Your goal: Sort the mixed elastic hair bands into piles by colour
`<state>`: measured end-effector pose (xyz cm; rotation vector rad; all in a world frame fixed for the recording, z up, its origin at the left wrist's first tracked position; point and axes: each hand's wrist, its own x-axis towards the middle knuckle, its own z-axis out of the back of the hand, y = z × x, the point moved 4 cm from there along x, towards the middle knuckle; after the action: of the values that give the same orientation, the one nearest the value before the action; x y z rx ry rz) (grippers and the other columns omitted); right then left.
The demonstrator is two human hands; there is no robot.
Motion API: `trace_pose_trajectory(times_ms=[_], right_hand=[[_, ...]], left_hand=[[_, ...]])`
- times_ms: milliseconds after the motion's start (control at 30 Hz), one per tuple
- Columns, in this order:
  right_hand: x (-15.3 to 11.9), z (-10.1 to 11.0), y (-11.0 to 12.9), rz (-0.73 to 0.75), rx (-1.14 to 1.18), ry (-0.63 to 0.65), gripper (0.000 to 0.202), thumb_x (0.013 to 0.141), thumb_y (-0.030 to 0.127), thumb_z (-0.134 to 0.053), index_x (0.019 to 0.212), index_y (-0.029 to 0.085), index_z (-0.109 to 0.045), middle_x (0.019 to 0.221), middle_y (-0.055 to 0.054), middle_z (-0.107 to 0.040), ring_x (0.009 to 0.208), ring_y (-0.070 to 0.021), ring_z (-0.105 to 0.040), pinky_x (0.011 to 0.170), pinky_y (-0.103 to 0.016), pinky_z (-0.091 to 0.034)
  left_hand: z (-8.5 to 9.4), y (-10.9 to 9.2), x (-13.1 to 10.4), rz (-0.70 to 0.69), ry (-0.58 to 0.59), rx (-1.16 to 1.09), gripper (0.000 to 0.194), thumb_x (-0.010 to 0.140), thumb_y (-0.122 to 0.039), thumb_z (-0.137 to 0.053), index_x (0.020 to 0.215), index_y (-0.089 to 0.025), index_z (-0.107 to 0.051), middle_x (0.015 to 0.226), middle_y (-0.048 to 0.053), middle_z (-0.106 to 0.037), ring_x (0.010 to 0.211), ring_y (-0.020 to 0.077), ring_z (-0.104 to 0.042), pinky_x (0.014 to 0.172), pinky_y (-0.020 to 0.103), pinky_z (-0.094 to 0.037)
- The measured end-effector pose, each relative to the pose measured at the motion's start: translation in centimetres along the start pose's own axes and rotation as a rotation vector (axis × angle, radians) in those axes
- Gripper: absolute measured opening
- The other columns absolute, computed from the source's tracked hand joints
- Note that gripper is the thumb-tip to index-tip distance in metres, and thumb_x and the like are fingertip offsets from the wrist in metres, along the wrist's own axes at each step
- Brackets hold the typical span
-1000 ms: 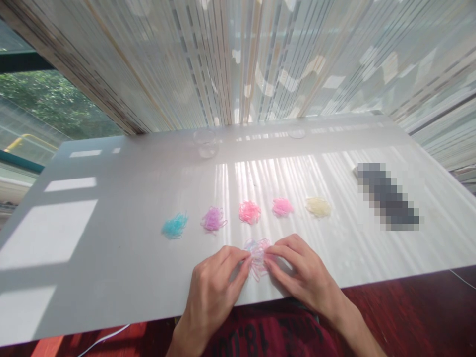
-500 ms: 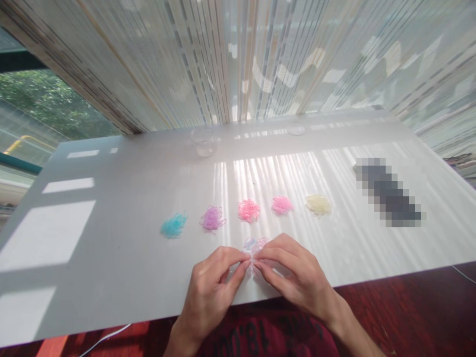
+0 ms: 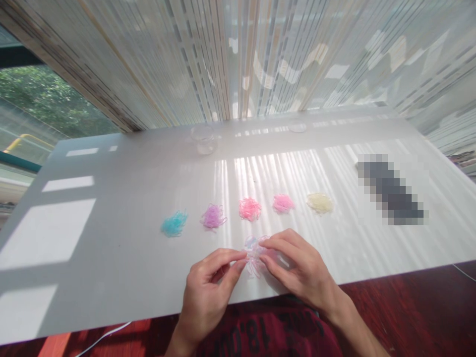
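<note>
My left hand point(image 3: 213, 277) pinches the left edge of a small cluster of pale pink and clear rubber bands point(image 3: 254, 267) at the table's near edge. My right hand point(image 3: 297, 265) is at the cluster's right side, thumb and index finger apart. Its fingertips are over or against the loops; I cannot tell which. Beyond the hands lie separate piles of thin rubber bands: blue point(image 3: 174, 224), purple point(image 3: 213, 216), coral pink point(image 3: 250, 209), bright pink point(image 3: 283, 204) and pale yellow point(image 3: 320, 203).
A clear round container point(image 3: 204, 140) stands at the back of the white table point(image 3: 122, 258). A clear disc, perhaps a lid point(image 3: 297, 127), lies to its right. A blurred-out dark object point(image 3: 390, 191) is on the right. A striped curtain point(image 3: 178, 59) hangs behind the table.
The fingertips of both hands were close together at the cluster. My right hand's have since moved right and spread apart, while my left has shifted slightly left, uncovering more loops.
</note>
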<state>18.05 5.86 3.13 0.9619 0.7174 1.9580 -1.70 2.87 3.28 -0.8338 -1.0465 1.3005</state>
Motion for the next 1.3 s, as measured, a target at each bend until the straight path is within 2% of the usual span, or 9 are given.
trace_pose_trajectory(times_ms=[133, 233, 333, 500, 767, 1000, 1300], right_hand=[[0.3, -0.1, 0.8, 0.041, 0.087, -0.006, 0.022, 0.094, 0.019, -0.071, 0.116, 0.021, -0.070, 0.095, -0.005, -0.070, 0.086, -0.0169, -0.068, 0.076, -0.028, -0.061], [0.6, -0.2, 1.3, 0.058, 0.129, -0.013, 0.018, 0.092, 0.017, -0.073, 0.110, 0.019, -0.072, 0.093, -0.005, -0.071, 0.085, -0.0158, -0.068, 0.075, -0.026, -0.060], [0.8, -0.3, 1.3, 0.059, 0.139, -0.016, 0.012, 0.093, 0.014, -0.071, 0.104, 0.019, -0.073, 0.089, -0.004, -0.071, 0.082, -0.0145, -0.068, 0.075, -0.025, -0.059], [0.8, -0.2, 1.0, 0.054, 0.131, -0.022, 0.013, 0.094, 0.013, -0.069, 0.104, 0.020, -0.073, 0.089, -0.004, -0.071, 0.082, -0.0150, -0.068, 0.074, -0.026, -0.060], [0.9, 0.1, 0.6, 0.048, 0.100, -0.040, 0.012, 0.095, 0.015, -0.068, 0.103, 0.022, -0.073, 0.087, -0.003, -0.070, 0.079, -0.0151, -0.068, 0.072, -0.026, -0.061], [0.9, 0.5, 0.2, 0.048, 0.048, -0.074, 0.012, 0.096, 0.015, -0.066, 0.103, 0.022, -0.072, 0.087, -0.004, -0.071, 0.079, -0.0157, -0.069, 0.071, -0.027, -0.061], [1.3, 1.2, -0.5, 0.027, 0.016, -0.099, 0.016, 0.094, 0.013, -0.066, 0.103, 0.023, -0.074, 0.084, -0.003, -0.072, 0.076, -0.0166, -0.070, 0.068, -0.027, -0.062]], left_hand=[[-0.2, -0.2, 0.2, 0.006, -0.002, -0.030, 0.011, 0.092, -0.020, -0.072, 0.093, -0.025, -0.081, 0.085, 0.000, -0.080, 0.075, 0.0137, -0.076, 0.068, 0.017, -0.062], [-0.3, -0.2, 0.3, 0.010, 0.008, -0.043, 0.011, 0.092, -0.019, -0.072, 0.094, -0.026, -0.081, 0.086, 0.000, -0.080, 0.077, 0.0132, -0.076, 0.071, 0.017, -0.062], [-0.4, -0.2, 0.2, 0.017, 0.018, -0.039, 0.010, 0.092, -0.020, -0.072, 0.094, -0.026, -0.081, 0.086, -0.001, -0.080, 0.076, 0.0131, -0.075, 0.068, 0.016, -0.061], [-0.6, 0.1, 0.2, 0.011, 0.046, -0.013, 0.010, 0.094, -0.022, -0.072, 0.097, -0.024, -0.080, 0.088, 0.002, -0.080, 0.076, 0.0152, -0.075, 0.063, 0.019, -0.060], [-0.9, 0.0, 0.3, -0.097, 0.066, 0.098, 0.011, 0.096, -0.018, -0.068, 0.100, -0.024, -0.077, 0.089, 0.002, -0.079, 0.070, 0.0129, -0.070, 0.064, 0.022, -0.058], [-1.1, -0.5, 0.9, -0.157, 0.044, 0.213, 0.004, 0.096, -0.020, -0.069, 0.097, -0.022, -0.072, 0.080, -0.002, -0.072, 0.051, 0.0075, -0.052, 0.054, 0.019, -0.049], [-1.6, -0.6, 1.6, -0.217, 0.046, 0.278, 0.007, 0.097, -0.019, -0.067, 0.101, -0.021, -0.071, 0.084, 0.000, -0.074, 0.054, 0.0082, -0.053, 0.057, 0.021, -0.050]])
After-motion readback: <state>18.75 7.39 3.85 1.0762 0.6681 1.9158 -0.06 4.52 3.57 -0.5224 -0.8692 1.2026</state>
